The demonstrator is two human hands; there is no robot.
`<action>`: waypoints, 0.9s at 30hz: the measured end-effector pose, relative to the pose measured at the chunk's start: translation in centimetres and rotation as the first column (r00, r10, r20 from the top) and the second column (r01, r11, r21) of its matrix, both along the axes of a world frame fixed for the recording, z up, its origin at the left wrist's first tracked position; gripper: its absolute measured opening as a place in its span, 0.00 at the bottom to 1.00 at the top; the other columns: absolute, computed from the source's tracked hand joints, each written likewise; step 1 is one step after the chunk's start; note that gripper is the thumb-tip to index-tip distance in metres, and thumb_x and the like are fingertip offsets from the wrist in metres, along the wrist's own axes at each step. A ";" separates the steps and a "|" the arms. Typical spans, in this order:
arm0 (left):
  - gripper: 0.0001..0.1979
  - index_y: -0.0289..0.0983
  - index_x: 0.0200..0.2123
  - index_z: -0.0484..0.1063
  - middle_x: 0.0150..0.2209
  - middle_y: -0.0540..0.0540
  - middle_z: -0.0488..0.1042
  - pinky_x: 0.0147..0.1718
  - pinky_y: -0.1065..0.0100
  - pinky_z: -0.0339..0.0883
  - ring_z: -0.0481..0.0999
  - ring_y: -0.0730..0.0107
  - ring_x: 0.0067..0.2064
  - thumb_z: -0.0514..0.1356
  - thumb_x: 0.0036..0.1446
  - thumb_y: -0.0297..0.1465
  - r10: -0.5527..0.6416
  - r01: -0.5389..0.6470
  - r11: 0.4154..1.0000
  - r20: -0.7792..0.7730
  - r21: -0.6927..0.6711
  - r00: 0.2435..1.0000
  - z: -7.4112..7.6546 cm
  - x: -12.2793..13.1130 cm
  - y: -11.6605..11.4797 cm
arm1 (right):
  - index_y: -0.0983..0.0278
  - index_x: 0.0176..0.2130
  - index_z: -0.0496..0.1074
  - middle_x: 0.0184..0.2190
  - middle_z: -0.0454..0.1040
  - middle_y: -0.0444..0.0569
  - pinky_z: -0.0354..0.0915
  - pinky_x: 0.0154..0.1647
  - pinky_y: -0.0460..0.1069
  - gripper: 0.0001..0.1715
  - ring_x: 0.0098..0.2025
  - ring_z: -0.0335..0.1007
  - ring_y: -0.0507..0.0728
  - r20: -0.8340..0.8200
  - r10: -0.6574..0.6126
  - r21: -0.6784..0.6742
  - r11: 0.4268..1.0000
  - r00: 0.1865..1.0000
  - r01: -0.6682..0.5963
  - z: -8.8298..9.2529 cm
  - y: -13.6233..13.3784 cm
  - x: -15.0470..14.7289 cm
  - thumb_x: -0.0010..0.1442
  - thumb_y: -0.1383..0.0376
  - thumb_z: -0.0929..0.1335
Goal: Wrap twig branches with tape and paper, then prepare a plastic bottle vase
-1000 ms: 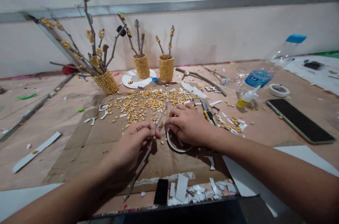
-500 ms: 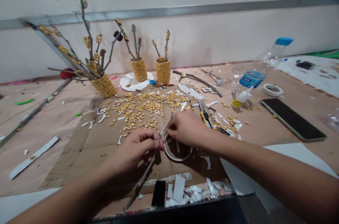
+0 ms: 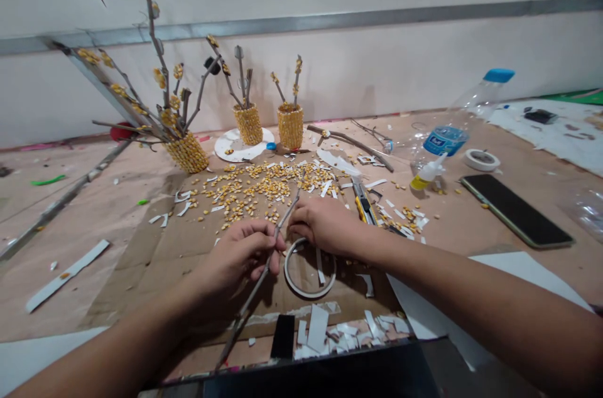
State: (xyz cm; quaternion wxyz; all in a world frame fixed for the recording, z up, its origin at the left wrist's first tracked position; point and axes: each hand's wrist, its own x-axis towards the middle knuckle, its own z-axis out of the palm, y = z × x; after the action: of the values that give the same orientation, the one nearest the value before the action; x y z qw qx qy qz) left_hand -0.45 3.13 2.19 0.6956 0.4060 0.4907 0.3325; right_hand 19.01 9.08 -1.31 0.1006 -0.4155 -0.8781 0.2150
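Both hands work close together at the white ring. My left hand pinches a bare twig between thumb and fingers, just left of the ring; my right hand curls over the ring's far edge, right beside the twig, and I cannot tell whether its fingertips grip anything. The twig slants past the ring's left side, thin tip reaching beyond it, lower end coming toward me.

I judge the twig light, dry and stiff, rough enough not to slip, but liable to snap at its slim tip or at a knot. Its middle, where my left hand has it, looks the safest hold; the tip should bear no bending. Beyond the ring lie loose corn kernels, and beyond it to the right rests a box cutter.

Compared with half a second ago, the twig's tip shows clearer of my right hand, and the ring lies nearer to me, with more of its rim uncovered.
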 end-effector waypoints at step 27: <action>0.23 0.36 0.41 0.71 0.28 0.46 0.83 0.20 0.78 0.70 0.76 0.78 0.20 0.73 0.56 0.46 -0.174 0.171 0.984 0.099 0.044 0.980 -1.4 0.8 -2.5 | 0.62 0.37 0.74 0.31 0.73 0.42 0.67 0.39 0.50 0.11 0.34 0.69 0.52 -0.746 -0.524 -0.596 0.801 0.412 -0.060 1.0 -4.9 0.3 0.60 0.59 0.75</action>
State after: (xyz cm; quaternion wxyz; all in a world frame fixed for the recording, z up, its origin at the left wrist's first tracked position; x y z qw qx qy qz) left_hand 0.38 0.67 0.83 0.7387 0.4416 0.4115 0.2998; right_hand 19.34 4.16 -0.28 0.4533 -0.3736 -0.5225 0.6179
